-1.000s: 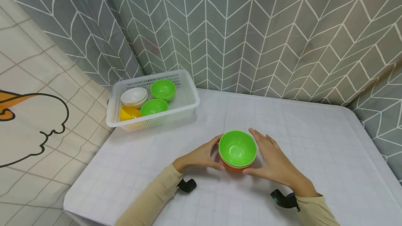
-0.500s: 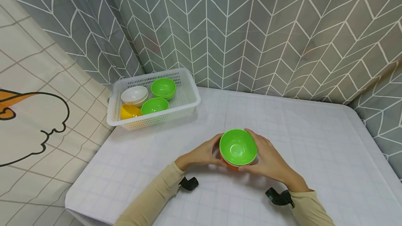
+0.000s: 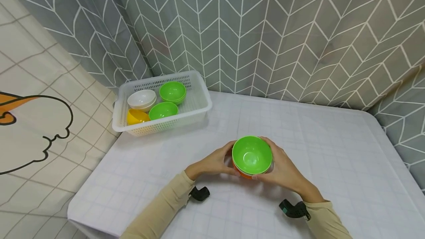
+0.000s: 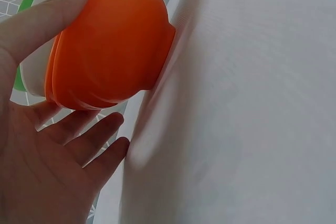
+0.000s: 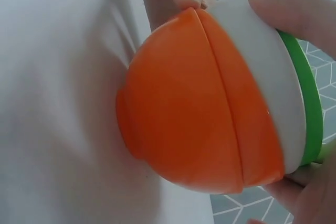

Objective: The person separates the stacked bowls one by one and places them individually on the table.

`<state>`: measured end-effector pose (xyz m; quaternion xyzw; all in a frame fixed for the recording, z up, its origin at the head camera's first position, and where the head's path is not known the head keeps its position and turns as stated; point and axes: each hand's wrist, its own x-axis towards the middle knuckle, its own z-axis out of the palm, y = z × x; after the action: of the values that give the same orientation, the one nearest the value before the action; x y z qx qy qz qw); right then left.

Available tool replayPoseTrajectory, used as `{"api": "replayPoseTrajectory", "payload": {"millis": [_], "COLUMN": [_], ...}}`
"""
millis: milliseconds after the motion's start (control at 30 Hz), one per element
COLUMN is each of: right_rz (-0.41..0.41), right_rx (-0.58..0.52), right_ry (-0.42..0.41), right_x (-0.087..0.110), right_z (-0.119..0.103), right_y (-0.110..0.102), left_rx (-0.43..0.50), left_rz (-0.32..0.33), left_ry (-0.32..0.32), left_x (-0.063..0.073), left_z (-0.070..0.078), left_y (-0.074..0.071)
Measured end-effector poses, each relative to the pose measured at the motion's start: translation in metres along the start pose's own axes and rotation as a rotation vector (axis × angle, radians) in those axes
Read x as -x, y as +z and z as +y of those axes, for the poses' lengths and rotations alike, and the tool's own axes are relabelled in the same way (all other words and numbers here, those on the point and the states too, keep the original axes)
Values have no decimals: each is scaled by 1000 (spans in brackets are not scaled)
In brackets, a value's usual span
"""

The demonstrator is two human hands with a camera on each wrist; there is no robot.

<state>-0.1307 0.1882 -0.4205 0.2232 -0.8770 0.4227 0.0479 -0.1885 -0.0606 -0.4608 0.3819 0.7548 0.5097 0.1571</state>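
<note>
A stack of nested bowls stands near the middle of the table, with a green bowl [image 3: 251, 155] on top. Under it a white bowl [image 5: 273, 77] shows as a pale band, above two orange bowls [image 5: 178, 108]. From the left, my left hand [image 3: 215, 162] grips the orange bowls, thumb on the near side and fingers curving round the far side. My right hand [image 3: 287, 169] holds the stack from the other side, its thumb pressed on the white bowl just below the green rim. The lowest orange bowl's foot is right at the tabletop.
A white perforated basket [image 3: 199, 111] stands at the table's back left. Inside are white bowls [image 3: 142, 99], green bowls [image 3: 172, 91] and a yellow bowl [image 3: 137, 116]. A patterned grey curtain [image 3: 232, 40] hangs behind the white-covered table [image 3: 332, 150].
My right hand has moved in leftward and closed round the stack, its thumb now against the bowls. My left thumb has come closer to the stack, which has barely shifted.
</note>
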Motion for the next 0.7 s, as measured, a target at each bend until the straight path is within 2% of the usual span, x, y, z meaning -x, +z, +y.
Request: {"api": "replayPoseTrajectory", "payload": {"millis": [167,367,700], "right_rz": [-4,-12,11], "right_rx": [-58,-91,-122], "right_ry": [42,63,83], "right_x": [2,2,4], "right_z": [0,-2,-4], "right_y": [0,0,3], "left_rx": [0,-9,-7], "left_rz": [-4,-1,2], "left_ry": [23,35,-6], "left_x": [-1,1,0], "left_z": [-5,-1,0], "left_y": [-1,-2,0]}}
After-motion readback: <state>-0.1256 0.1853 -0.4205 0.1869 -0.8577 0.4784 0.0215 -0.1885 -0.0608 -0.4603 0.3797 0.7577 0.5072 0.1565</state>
